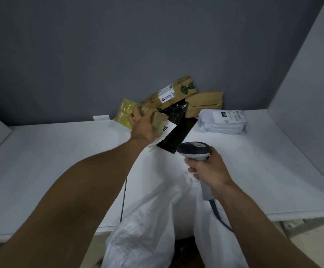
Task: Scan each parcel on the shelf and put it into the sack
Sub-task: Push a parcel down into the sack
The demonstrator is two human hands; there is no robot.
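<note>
On a white shelf against a grey wall, a person's left grip curls round a brown parcel bound in yellow tape, fingers over its far edge and thumb on the near side. Under that wrist lies a flat white packet, which overlaps a black plastic mailer. The white woven sack (its mouth spread on the shelf, its body hanging off the front edge) sits between the two forearms. Behind the mailer, a long labelled carton leans against the wall. The handheld scanner points towards the pile, and the right grip is wrapped tightly round its handle, with the cable trailing down. A second carton stands by the wall, and a white poly parcel with a printed label lies furthest right.
</note>
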